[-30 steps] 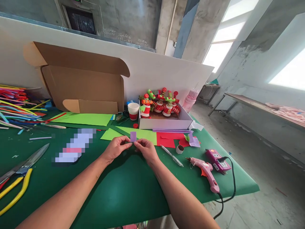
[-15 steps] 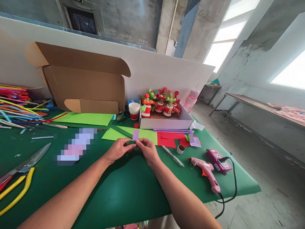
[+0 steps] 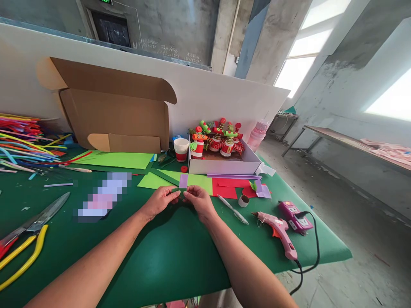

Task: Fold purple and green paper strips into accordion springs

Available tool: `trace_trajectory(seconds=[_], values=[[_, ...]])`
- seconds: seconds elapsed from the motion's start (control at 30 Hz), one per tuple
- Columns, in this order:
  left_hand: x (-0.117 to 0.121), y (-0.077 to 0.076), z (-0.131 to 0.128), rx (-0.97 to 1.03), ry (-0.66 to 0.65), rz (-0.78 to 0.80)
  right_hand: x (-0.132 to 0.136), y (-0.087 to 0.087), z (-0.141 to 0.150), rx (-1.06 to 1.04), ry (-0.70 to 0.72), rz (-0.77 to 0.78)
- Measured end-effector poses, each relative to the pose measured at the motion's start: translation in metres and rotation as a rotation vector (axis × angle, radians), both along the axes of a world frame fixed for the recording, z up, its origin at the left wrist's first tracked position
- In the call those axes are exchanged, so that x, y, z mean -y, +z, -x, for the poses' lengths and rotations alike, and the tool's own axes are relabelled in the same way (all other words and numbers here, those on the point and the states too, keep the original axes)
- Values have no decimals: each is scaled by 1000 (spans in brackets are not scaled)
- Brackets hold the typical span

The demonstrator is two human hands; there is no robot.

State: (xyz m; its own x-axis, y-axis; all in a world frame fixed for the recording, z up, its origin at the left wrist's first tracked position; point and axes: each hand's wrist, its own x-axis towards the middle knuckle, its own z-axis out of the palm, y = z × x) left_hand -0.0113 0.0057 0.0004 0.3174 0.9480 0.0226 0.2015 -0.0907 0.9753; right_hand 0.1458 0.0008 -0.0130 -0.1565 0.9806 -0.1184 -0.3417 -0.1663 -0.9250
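Note:
Near the middle of the table, my left hand (image 3: 161, 200) and my right hand (image 3: 199, 201) pinch two crossed paper strips between thumbs and fingers. A short purple paper strip (image 3: 183, 181) stands up from between the fingertips. The dark green paper strip (image 3: 164, 176) runs off to the upper left; its folded end is partly hidden by my fingers. Just beyond the hands lies a light green paper sheet (image 3: 201, 179). Red paper pieces (image 3: 228, 188) lie to the right, beside a white pen (image 3: 233, 209) and a small cardboard ring (image 3: 244, 201).
A pink glue gun (image 3: 278, 231) with a cord lies at the right, by a purple box (image 3: 294, 216). Yellow-handled shears (image 3: 38, 226) are at the left. Behind stand stacked paper cups (image 3: 181, 149), a white box (image 3: 224, 166) of red and green figures, and an open cardboard box (image 3: 115, 115).
My fingers have shifted slightly on the folded green strip, and less of it shows between them. Both hands stay in nearly the same place.

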Motion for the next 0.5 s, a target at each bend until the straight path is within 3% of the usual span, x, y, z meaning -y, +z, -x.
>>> trace_trajectory(seconds=[0.27, 0.5], values=[[3, -3, -3, -116, -57, -101, 3, 0, 3, 56, -15, -11], [4, -1, -4, -123, -26, -62, 2, 1, 2, 186, -63, -104]])
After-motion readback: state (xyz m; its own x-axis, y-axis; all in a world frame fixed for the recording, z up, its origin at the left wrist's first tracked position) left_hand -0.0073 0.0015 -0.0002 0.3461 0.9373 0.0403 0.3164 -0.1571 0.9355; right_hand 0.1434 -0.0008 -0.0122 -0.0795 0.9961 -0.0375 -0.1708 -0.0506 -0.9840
